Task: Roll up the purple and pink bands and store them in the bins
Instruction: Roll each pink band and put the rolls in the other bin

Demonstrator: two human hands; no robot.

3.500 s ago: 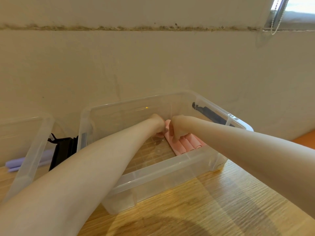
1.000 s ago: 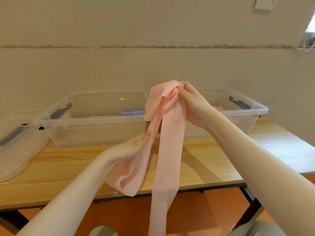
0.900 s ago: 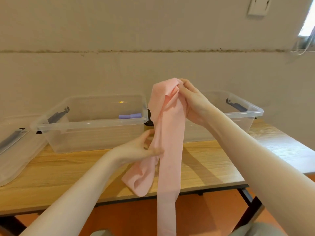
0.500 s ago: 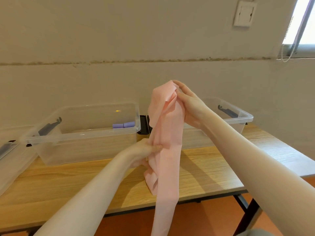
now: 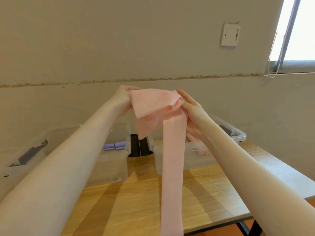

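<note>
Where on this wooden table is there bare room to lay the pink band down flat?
Bare room lies on the wooden table in front of the two clear plastic bins, under the hanging pink band. Further back is crowded: bins holding purple rolls and pink rolls, black latches between.

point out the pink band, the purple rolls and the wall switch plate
pink band (image 5: pixel 172 159), head view, on the long strip hanging down over the table
purple rolls (image 5: pixel 115 145), head view, on the rolled ends inside the left clear bin
wall switch plate (image 5: pixel 229 34), head view, on the middle of its white face
</note>
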